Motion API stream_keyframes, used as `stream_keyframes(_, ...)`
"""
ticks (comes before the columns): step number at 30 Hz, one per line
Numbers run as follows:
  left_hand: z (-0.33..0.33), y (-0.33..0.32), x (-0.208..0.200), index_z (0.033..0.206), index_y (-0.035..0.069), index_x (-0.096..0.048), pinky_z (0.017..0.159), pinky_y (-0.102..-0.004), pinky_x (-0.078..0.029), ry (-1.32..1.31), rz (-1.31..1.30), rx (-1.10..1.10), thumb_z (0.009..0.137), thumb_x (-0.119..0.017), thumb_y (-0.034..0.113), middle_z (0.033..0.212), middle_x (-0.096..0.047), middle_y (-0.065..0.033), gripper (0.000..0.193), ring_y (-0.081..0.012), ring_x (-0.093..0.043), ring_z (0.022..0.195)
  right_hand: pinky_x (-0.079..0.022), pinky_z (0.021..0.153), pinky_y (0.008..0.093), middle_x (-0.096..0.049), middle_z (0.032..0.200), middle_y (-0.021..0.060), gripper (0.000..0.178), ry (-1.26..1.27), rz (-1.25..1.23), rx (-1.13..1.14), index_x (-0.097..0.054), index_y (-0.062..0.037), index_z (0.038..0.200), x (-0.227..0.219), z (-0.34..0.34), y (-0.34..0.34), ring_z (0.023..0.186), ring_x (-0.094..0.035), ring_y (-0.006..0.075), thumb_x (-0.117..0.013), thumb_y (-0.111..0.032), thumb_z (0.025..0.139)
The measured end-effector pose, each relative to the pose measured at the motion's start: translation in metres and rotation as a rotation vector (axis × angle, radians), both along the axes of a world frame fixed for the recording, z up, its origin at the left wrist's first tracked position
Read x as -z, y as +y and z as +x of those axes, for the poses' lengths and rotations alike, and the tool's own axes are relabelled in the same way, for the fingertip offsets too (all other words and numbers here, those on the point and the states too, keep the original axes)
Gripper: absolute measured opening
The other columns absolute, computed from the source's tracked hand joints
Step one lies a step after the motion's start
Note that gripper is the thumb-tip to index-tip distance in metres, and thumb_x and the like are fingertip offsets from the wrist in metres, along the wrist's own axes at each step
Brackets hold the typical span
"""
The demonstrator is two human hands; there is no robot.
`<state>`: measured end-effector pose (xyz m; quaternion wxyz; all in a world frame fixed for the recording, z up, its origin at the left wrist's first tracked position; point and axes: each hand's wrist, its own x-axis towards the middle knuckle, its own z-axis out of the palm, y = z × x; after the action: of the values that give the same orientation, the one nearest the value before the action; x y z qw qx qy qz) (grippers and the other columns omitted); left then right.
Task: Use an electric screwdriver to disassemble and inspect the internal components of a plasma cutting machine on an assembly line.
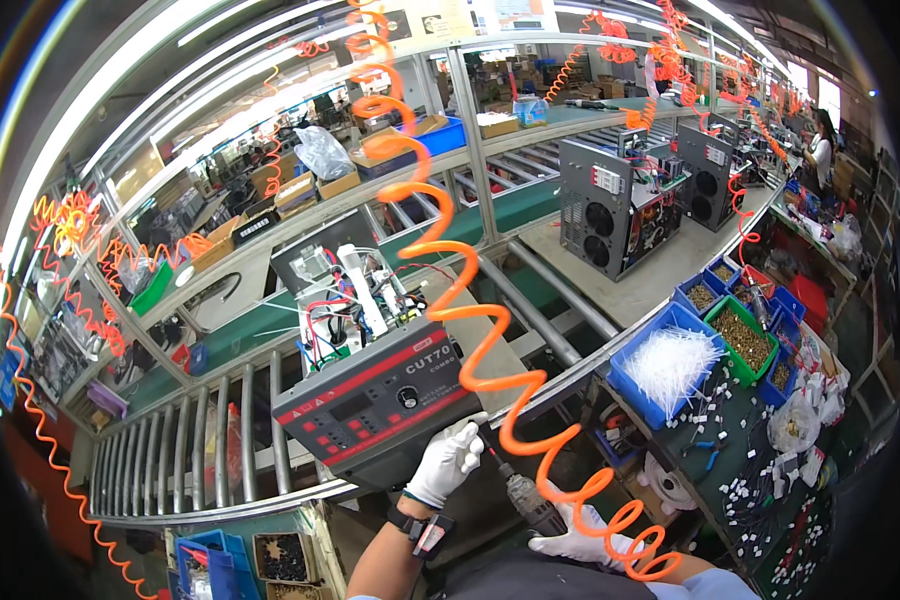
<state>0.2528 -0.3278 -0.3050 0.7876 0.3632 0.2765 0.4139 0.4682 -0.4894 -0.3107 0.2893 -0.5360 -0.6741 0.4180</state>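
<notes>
My left hand (446, 466), in a white glove, is closed with its fingertips pinched at the lower right corner of a grey and red machine's front panel (370, 392). Whatever it pinches is too small to make out. My right hand (582, 537), also gloved, grips a grey air screwdriver (526, 494) whose bit tilts up toward my left fingers. An orange coiled air hose (530, 388) hangs across the view, partly covering the machine and my right hand. The machine's top is uncovered, showing wires and white parts (355, 285).
The machine stands on a roller conveyor (185, 450). Two more open machines (610, 215) stand farther right. At the right, a blue bin of white ties (670, 365) and a green bin of screws (740, 338) sit on a bench. Blue bins (210, 565) are at the lower left.
</notes>
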Motion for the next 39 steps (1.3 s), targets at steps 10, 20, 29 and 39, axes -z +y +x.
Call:
stream_keyframes(10, 0.003, -0.002, -0.003, 0.125, 0.002, -0.054, 0.048, -0.0184, -0.034, 0.08, -0.028, 0.044, 0.099, -0.052, 0.027, 0.068, -0.052, 0.0019, 0.036, -0.0056, -0.042, 0.053, -0.038, 0.102, 0.0292, -0.047, 0.138, 0.0189, 0.103, 0.163, -0.123, 0.063, -0.015, 0.0008, 0.15, -0.027, -0.015, 0.005, 0.123, -0.051, 0.0212, -0.076, -0.033, 0.073)
stream_keyframes(20, -0.002, 0.008, 0.001, 0.122, 0.004, -0.056, 0.048, -0.0168, -0.039, 0.176, -0.006, 0.09, 0.097, -0.055, 0.035, 0.071, -0.058, 0.0027, 0.04, -0.0046, -0.052, 0.054, -0.033, 0.106, 0.0284, -0.038, 0.145, 0.0141, 0.102, 0.339, -0.232, 0.079, -0.012, 0.0019, 0.15, -0.038, -0.02, 0.009, 0.126, -0.044, 0.0163, -0.076, -0.026, 0.076)
stream_keyframes(29, -0.022, -0.001, 0.023, 0.131, -0.002, -0.049, 0.051, -0.0168, -0.043, 0.233, 0.016, 0.274, 0.096, -0.049, 0.049, 0.085, -0.065, -0.0024, 0.061, -0.0062, -0.058, 0.061, -0.049, 0.081, 0.0269, -0.057, 0.116, 0.009, 0.091, 0.815, -0.498, 0.103, -0.014, -0.0051, 0.151, -0.032, -0.026, 0.008, 0.089, -0.062, 0.0137, -0.07, -0.014, 0.079)
stream_keyframes(39, -0.052, -0.017, 0.042, 0.13, -0.001, -0.05, 0.054, -0.0175, -0.044, 0.354, -0.063, 0.138, 0.096, -0.057, 0.036, 0.089, -0.067, -0.0045, 0.051, -0.0072, -0.059, 0.063, -0.047, 0.078, 0.0258, -0.057, 0.109, 0.009, 0.096, 0.8, -0.507, 0.137, -0.013, -0.0053, 0.151, -0.051, -0.041, 0.009, 0.086, -0.06, 0.013, -0.072, -0.019, 0.077)
